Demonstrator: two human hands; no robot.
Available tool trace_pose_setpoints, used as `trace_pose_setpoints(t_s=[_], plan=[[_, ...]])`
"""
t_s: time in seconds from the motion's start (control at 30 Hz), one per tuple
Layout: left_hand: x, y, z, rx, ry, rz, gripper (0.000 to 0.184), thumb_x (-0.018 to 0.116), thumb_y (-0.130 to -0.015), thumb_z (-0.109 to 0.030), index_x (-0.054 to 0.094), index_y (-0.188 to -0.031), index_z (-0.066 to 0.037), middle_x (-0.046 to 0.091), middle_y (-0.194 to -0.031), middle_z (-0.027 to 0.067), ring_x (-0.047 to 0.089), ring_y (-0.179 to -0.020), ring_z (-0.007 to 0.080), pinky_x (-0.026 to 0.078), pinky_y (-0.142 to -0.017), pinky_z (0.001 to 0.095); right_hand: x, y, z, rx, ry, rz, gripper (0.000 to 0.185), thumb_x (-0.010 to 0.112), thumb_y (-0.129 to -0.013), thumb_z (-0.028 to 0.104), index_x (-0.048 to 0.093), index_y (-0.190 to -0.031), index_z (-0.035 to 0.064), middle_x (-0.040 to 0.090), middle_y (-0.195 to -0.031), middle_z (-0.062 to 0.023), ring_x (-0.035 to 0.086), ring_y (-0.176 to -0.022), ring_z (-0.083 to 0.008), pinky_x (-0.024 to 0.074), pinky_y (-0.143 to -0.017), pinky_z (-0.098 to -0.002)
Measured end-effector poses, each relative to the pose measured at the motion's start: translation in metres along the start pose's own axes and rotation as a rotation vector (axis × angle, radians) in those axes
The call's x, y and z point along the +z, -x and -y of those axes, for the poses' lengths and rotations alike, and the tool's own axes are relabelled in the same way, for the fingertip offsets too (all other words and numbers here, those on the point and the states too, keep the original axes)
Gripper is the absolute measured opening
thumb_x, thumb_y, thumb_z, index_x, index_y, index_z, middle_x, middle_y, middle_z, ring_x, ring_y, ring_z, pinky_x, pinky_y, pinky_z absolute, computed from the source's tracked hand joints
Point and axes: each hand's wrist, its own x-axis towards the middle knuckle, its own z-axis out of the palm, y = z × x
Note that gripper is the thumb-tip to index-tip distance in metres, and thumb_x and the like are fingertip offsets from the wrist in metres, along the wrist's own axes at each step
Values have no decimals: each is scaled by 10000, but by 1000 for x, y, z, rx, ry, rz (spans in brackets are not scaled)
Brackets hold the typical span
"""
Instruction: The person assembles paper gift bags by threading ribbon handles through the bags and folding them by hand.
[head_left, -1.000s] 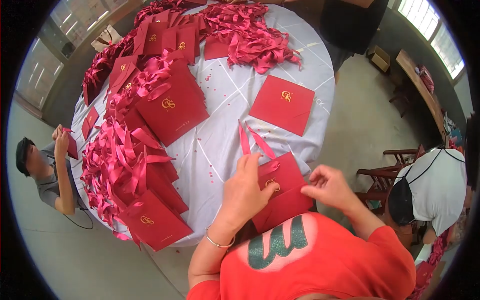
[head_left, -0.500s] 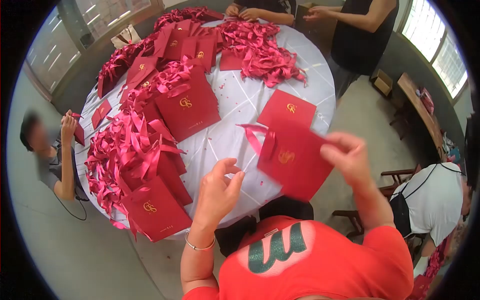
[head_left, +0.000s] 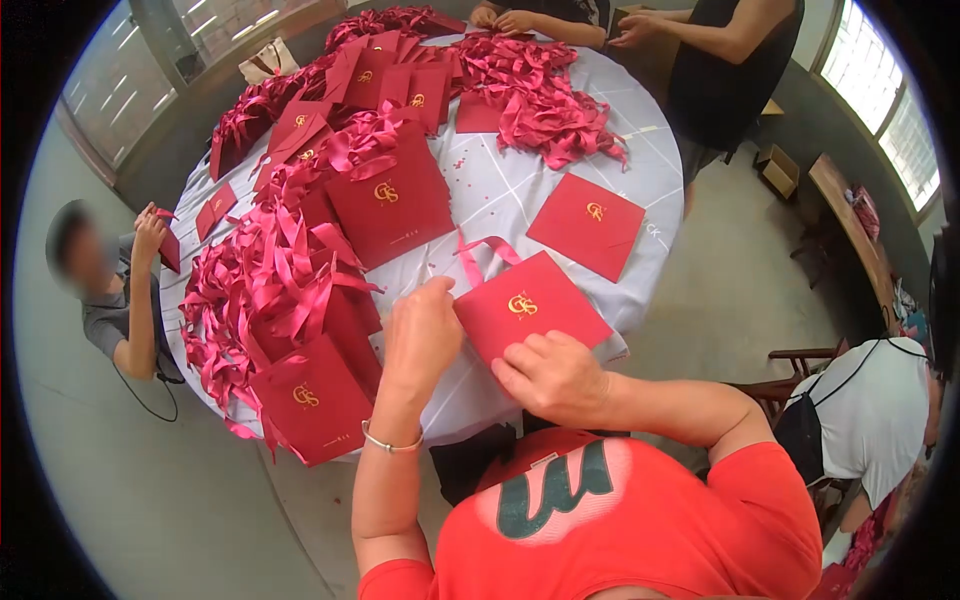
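Found at near side of bench [head_left: 500, 195]: red bag [head_left: 535, 290]

Head view. Located red bag over the near right part of the bench, with gold monogram [head_left: 521, 306] facing up and pink ribbon [head_left: 490, 243] looping out past the far left edge. Cannot tell whether lying flat or slightly lifted.

Found left hand [head_left: 423, 322] at the left corner of the red bag, fingers curled in; cannot tell whether pinching anything. Found right hand [head_left: 552, 372] on the near edge of the red bag, fingers bent over the face; cannot tell whether gripping or only pressing.

Seen just beyond the red bag: second bag [head_left: 588, 225], lying flat, monogram up. Seen to the left: middle stack [head_left: 392, 215] of overlapping red bags and, nearer, front stack [head_left: 312, 400], with heaped ribbons [head_left: 255, 285] beside. Seen toward the far rim: another ribbon heap [head_left: 540, 90].

Observed at the left rim: co-worker [head_left: 120, 305] with small red item [head_left: 170, 252] raised in hand. Observed past the far rim: person in black [head_left: 730, 80], standing. Observed at right: person in white shirt [head_left: 870, 410], bent forward
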Motion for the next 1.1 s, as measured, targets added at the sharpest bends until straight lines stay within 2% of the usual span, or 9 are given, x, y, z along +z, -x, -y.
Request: trace_pose_setpoints(t_s=[0.1,0.23,0.33,0.47,0.53,0.67,0.87,1.03,1.1], plan=[[10,-3,-12,182,-53,-90,190,619,-870,-130,670,-1009,-11,682,-899,230,654,-851,438,523,-761,500,1,1,3,17,-60,8,262,674,-742,192,668,-955,38,581,-850,-59,555,-711,-200,434,-614,-326],[19,-12,-33,159,-228,133,156,665,-842,-160,635,-863,-8,689,-877,209,678,-812,404,538,-725,489,-5,1,-10,75,-425,-8,416,829,-708,384,676,-916,58,606,-832,-72,579,-703,-236,452,-607,-333],[36,-12,-30,217,-304,111,57,608,-832,-81,639,-830,-33,681,-850,191,689,-792,373,554,-691,454,-26,-4,-51,216,-644,-187,203,830,-735,174,684,-800,50,653,-769,-108,627,-661,-247,499,-584,-354],[39,-7,-31,349,-240,53,30,560,-810,-25,587,-817,-37,639,-842,150,664,-752,346,543,-648,461,-9,-9,-148,688,-405,-247,128,747,-779,174,721,-804,52,666,-766,-112,672,-723,-283,529,-658,-370],[47,-9,-24,405,-201,-17,23,555,-807,-24,566,-817,-42,616,-834,138,650,-723,336,535,-625,460,19,-7,-198,745,-289,-169,120,705,-792,163,728,-847,59,675,-819,-120,681,-780,-295,537,-712,-395],[52,-9,-19,371,-118,-72,21,559,-812,-37,567,-828,-46,597,-824,133,648,-713,325,535,-605,439,69,-32,-255,750,-285,-134,142,699,-780,159,735,-892,78,671,-893,-129,671,-862,-301,531,-782,-420],[54,-9,-14,377,-88,-85,16,560,-817,-46,560,-832,-50,584,-825,135,642,-700,323,538,-595,430,104,-85,-292,548,154,-164,162,750,-773,225,750,-896,120,627,-972,-134,604,-964,-318,508,-872,-418],[52,-9,-13,328,-83,-20,53,590,-858,-89,582,-876,-40,602,-843,144,661,-744,338,538,-615,455,127,-117,-310,752,335,136,362,734,-789,395,757,-920,59,659,-1054,-162,605,-1050,-314,502,-914,-401],[54,-9,-11,328,-68,-12,55,592,-854,-91,568,-855,-42,600,-834,143,662,-744,340,538,-613,457,135,-124,-317,799,293,237,303,736,-772,325,762,-899,51,692,-1018,-195,644,-1031,-336,520,-901,-406]])
